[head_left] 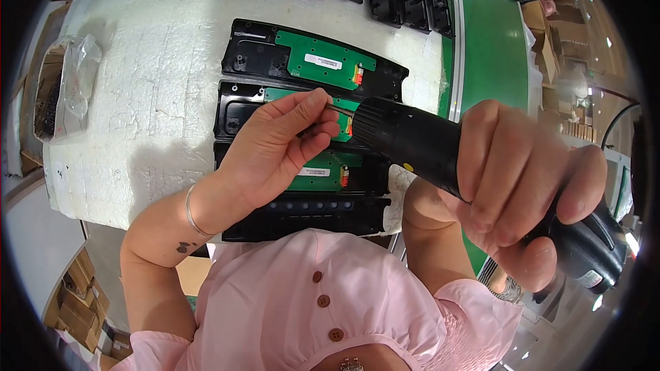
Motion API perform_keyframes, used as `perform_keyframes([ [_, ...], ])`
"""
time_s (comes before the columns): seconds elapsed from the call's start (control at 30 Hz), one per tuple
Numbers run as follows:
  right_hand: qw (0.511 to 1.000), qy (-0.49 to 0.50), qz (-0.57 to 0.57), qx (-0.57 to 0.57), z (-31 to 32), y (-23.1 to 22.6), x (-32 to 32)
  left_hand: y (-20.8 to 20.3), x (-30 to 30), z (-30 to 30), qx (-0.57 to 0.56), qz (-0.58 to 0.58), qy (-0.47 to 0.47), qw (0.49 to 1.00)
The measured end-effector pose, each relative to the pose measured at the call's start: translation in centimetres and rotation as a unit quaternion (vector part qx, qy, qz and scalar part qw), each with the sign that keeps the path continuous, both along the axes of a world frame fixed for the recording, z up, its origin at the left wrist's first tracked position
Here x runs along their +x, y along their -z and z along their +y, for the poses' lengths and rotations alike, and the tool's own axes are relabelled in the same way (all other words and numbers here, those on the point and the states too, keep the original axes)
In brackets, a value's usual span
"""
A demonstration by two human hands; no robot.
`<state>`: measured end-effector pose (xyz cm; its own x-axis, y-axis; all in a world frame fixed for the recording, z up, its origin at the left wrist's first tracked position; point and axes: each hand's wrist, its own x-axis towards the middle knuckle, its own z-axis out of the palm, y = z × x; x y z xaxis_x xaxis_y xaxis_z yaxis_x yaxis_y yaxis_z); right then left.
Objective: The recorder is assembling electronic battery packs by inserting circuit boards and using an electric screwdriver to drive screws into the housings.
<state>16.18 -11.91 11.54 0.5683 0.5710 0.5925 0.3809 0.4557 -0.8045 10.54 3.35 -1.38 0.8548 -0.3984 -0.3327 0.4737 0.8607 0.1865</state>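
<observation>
Though open, three housings [258,50] (green boards [330,50] inside)

The black cylindrical power screwdriver [416,139] in the right hand [526,185]'s grip has a yellow dot [408,167]; left of it lie flat green circuit boards [330,50] and black plastic panels [385,84].

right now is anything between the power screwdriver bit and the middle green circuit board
Yes, the left hand: it pinches the end of the screwdriver bit and overlaps the middle green circuit board in this view. Nothing else visible stands between them.
</observation>
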Motion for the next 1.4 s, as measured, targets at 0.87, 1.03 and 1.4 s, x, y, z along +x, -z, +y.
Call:
perform_keyframes([
  [0.87,0.970,0.206,0.128,0.000,1.7,6.4,8.7,-1.1,0.2,-0.1,0.085,-0.007,0.085,0.993],
  [1.03,0.971,0.213,0.104,-0.019,2.1,6.1,8.3,-0.9,0.3,0.0,0.069,0.007,0.056,0.996],
  [1.4,0.996,0.025,0.052,0.069,0.3,0.4,0.3,0.1,0.5,0.6,-0.028,-0.017,-0.009,0.999],
])
